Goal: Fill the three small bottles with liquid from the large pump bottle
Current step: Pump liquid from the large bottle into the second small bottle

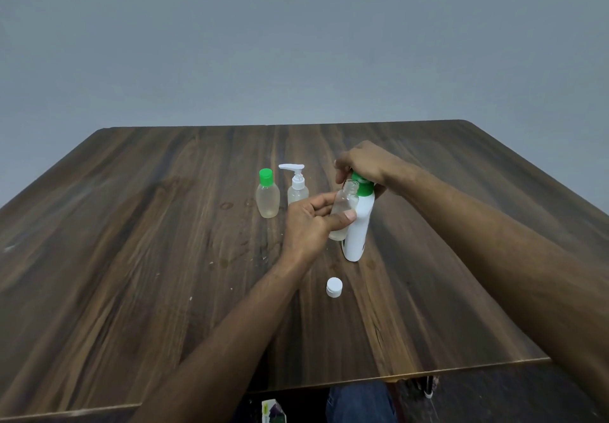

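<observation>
The large white pump bottle [360, 228] with a green top stands on the wooden table [164, 258]. My right hand [361, 164] lies curled over its green pump head. My left hand [309, 221] grips an uncapped clear small bottle [346, 203], tilted, with its mouth up close to the green pump head; some liquid sits in its bottom. Behind them stand a small clear bottle with a green cap [267, 198] and a small clear bottle with a white pump [297, 185]. A white cap [334, 287] lies on the table nearer me.
Small wet spots mark the wood [227, 206] left of the bottles and in front of them. The table's near edge runs across the bottom, with a leg in blue jeans [359, 403] and a small carton [273, 411] below it.
</observation>
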{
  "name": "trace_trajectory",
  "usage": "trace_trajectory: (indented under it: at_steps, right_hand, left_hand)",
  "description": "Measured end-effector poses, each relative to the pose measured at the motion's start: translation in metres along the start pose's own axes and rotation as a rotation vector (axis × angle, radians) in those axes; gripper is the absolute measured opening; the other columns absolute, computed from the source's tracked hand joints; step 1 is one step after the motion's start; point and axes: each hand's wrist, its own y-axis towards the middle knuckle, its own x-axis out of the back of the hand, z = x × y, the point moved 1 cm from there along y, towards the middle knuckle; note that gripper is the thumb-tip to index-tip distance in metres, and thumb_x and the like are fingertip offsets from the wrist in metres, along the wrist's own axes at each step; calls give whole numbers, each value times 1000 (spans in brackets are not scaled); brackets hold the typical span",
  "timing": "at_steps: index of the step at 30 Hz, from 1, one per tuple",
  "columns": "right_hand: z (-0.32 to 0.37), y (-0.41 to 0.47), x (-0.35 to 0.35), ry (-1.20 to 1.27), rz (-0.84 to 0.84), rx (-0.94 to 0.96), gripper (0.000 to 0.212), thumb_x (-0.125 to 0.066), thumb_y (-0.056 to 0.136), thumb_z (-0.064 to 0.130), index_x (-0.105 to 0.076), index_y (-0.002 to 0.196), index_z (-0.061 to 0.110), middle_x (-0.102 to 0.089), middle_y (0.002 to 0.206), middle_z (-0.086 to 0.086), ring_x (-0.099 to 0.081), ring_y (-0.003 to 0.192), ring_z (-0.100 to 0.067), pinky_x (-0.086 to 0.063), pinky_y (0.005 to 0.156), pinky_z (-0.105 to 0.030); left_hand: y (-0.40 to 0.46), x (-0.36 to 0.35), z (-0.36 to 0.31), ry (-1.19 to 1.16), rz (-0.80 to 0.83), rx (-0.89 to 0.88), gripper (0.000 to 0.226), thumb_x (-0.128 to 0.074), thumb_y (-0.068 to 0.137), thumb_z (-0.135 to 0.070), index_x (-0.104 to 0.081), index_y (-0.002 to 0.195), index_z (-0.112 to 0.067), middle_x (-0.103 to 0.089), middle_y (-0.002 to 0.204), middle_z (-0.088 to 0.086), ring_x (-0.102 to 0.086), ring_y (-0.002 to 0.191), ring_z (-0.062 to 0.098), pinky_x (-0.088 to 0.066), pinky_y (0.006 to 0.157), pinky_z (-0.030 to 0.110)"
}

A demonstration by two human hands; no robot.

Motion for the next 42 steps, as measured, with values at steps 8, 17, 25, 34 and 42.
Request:
trace_trajectory:
  at_steps: [8, 17, 25, 34, 42]
  right_hand:
    - [1, -3, 4, 54, 58, -25, 35, -57, 96, 36, -72, 88, 6, -70, 82, -8, -66, 70, -25, -55, 65, -35]
    - [-1, -2, 1, 20, 1, 18, 25, -56, 91, 22, -72, 79, 6, -68, 77, -11, -62, 63, -27, -52, 60, -33]
    - [-1, -2, 5, 57, 48, -10, 36, -58, 96, 37, -72, 87, 5, -70, 78, -6, -66, 68, -25, -55, 62, -34]
    - [-2, -1, 1, 24, -2, 28, 31, -55, 94, 28, -72, 83, 5, -69, 80, -11, -64, 65, -26, -53, 62, -34]
    - [-3, -1, 6, 64, 45, -4, 40, -58, 96, 41, -73, 87, 6, -70, 81, -8, -67, 70, -25, -56, 65, -35]
  left_hand:
    - [-2, -1, -1, -6, 8, 5, 32, -70, 76, 7, -67, 107, 0, -73, 95, 12, -69, 79, 9, -52, 65, 18]
    - [0, 1, 0, 5, -4, 1, 33, -72, 75, 5, -68, 108, 0, -73, 98, 13, -70, 84, 14, -53, 69, 20]
    - [-1, -1, -1, -1, 3, 5, 31, -71, 76, 6, -68, 106, -1, -73, 96, 13, -70, 82, 13, -54, 69, 20]
    - [0, -1, -1, -1, -4, 4, 32, -72, 76, 5, -68, 107, -1, -73, 94, 12, -70, 83, 13, -54, 68, 20]
    - [1, 0, 0, 5, 5, 1, 31, -71, 76, 6, -68, 106, 0, -73, 93, 12, -69, 81, 13, -54, 68, 20]
